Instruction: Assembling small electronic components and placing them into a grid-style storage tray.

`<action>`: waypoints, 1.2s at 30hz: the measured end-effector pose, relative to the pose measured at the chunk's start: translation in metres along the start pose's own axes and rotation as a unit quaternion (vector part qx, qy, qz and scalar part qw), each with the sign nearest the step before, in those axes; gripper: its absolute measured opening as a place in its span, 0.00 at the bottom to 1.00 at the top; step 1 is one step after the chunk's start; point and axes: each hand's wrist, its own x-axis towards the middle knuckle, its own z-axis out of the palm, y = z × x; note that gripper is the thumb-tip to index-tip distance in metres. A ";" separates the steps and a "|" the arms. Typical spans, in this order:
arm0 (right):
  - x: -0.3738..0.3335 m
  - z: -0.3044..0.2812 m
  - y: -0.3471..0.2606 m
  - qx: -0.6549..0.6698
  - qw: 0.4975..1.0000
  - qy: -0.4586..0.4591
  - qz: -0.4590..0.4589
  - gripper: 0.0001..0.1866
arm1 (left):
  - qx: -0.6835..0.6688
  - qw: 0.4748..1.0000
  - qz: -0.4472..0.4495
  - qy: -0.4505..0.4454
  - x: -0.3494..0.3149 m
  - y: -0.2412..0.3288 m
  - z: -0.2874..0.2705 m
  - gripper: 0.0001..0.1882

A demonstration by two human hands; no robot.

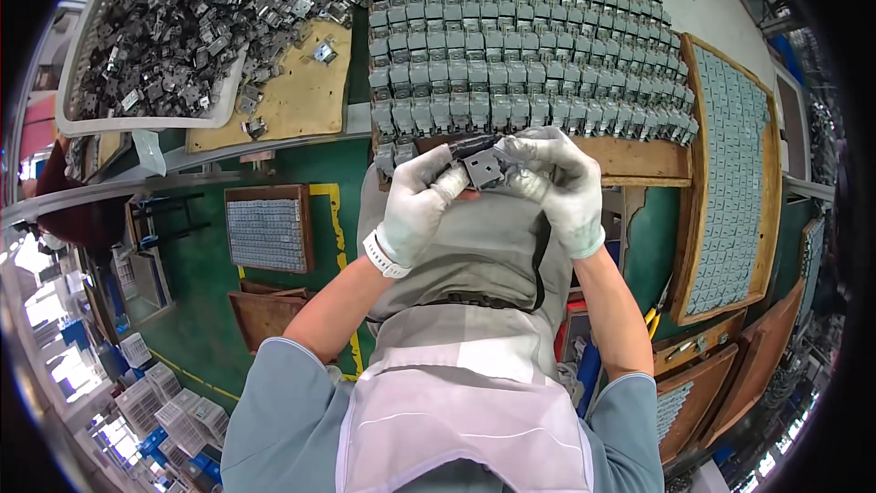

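Pinching grey metal piece [484, 170] | both gloved hands [412, 205] [568, 196] closed on it | rowed grey parts [474, 46] beyond

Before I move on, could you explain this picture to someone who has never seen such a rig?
There is no robot: a person is working with their gloved left hand and right hand. A wide fisheye camera on the head looks down, so straight edges bend near the rim. Both hands hold a small grey part above the lap; a dark item beside it is unclear. Beyond, rows of grey blocks stand on a wooden board, and at upper left a pale bin holds loose metal pieces.
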 end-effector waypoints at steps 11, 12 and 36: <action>-0.001 0.001 -0.015 -0.190 0.981 -0.038 0.021 0.06 | 0.089 0.995 0.000 -0.042 0.004 0.009 -0.010 0.13; -0.002 -0.001 -0.011 -0.203 0.978 -0.043 -0.015 0.06 | 0.088 0.994 -0.023 -0.051 0.006 0.009 -0.012 0.13; -0.011 0.000 -0.012 -0.172 0.985 -0.018 -0.008 0.16 | 0.192 0.978 0.045 -0.068 0.004 0.014 -0.009 0.10</action>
